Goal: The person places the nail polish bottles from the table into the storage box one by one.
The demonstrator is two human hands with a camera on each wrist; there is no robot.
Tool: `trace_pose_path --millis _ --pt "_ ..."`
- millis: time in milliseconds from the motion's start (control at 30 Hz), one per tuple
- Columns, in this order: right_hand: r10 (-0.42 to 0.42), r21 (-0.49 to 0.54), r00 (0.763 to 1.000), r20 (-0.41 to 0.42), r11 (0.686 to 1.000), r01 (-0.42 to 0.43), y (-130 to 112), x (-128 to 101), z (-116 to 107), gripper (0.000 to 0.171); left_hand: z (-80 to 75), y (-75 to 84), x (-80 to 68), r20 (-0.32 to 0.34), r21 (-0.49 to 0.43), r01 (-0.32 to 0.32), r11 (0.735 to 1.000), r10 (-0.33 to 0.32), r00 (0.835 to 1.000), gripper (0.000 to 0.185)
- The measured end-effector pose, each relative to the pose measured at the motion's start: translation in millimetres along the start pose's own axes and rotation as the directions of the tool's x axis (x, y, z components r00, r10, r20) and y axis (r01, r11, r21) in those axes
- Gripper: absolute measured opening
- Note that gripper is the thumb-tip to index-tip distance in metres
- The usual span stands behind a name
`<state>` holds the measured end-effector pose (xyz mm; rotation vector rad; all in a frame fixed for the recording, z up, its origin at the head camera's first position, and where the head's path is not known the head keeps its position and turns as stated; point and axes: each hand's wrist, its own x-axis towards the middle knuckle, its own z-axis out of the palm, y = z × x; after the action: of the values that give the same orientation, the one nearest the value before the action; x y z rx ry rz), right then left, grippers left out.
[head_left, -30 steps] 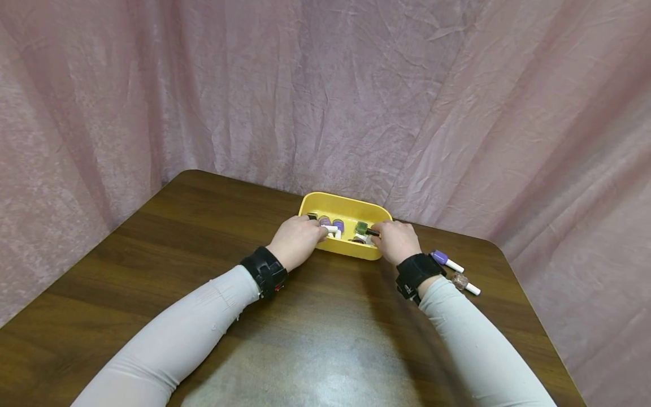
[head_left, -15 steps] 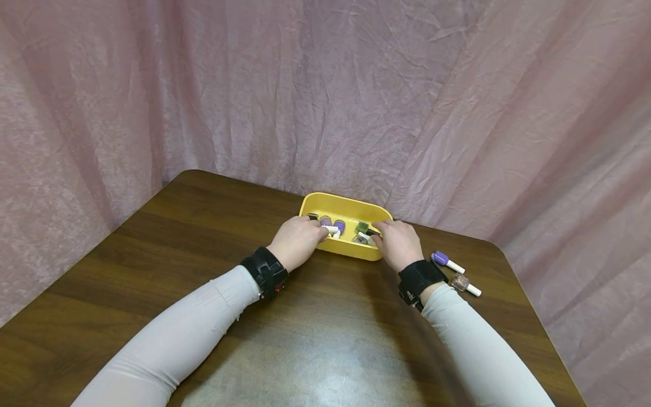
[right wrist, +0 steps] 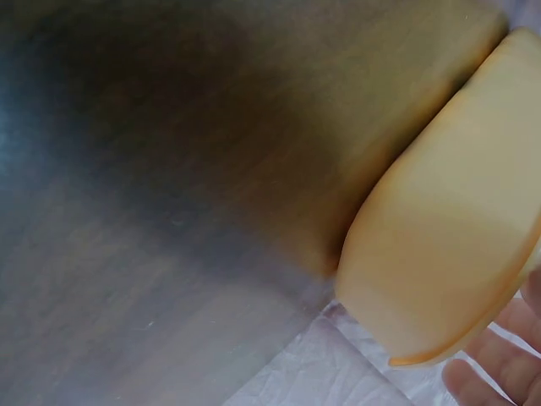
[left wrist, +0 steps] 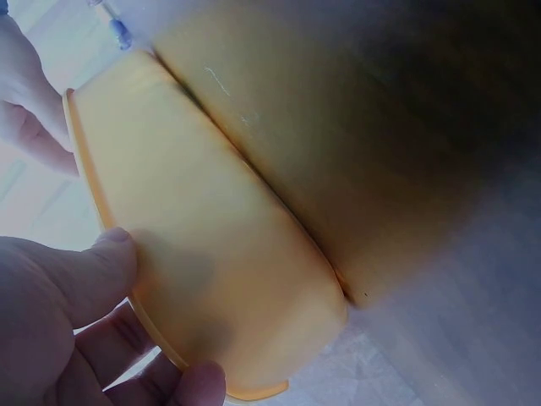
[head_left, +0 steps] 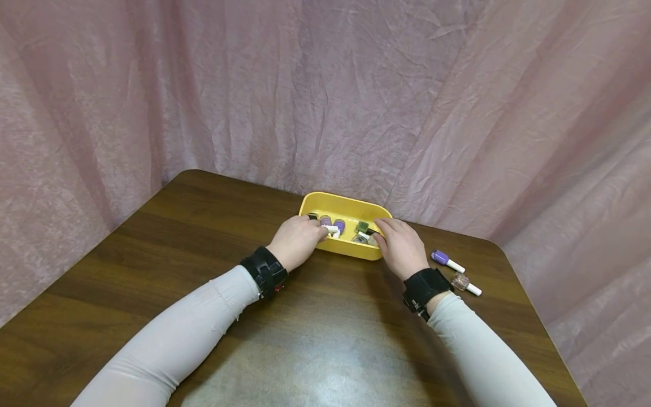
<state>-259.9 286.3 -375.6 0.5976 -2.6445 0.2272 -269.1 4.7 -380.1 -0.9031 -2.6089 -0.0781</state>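
On wood-grain table (head_left: 178,237) | smooth oval yellow tub (head_left: 346,206) | both hands at rim

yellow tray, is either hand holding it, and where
The left hand grips the yellow tray at its near-left rim; the right hand rests at its right end.

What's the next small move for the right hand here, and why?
Probably swing the right hand out to the purple-capped bottle lying on the table and take a grip on it. That hand sits at the yellow tray's right end with nothing visibly held. Two bottles lie outside the tray, the purple-capped one nearer than the glitter bottle. The left hand rests on the tray's left end.
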Motion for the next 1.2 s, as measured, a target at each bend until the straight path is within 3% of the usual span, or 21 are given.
trace_pose_path --millis 667,1200 --pt "-0.048 -0.005 0.998 -0.037 0.999 0.048 7 -33 -16 0.055 3.4 -0.2 -0.4 -0.016 0.006 -0.007 1.000 0.007 1.000 0.012" --pt "0.008 -0.035 1.000 -0.017 0.999 -0.008 27 -62 -31 0.059 -0.6 0.4 -0.9 -0.009 -0.010 0.001 1.000 -0.001 1.000 0.011"
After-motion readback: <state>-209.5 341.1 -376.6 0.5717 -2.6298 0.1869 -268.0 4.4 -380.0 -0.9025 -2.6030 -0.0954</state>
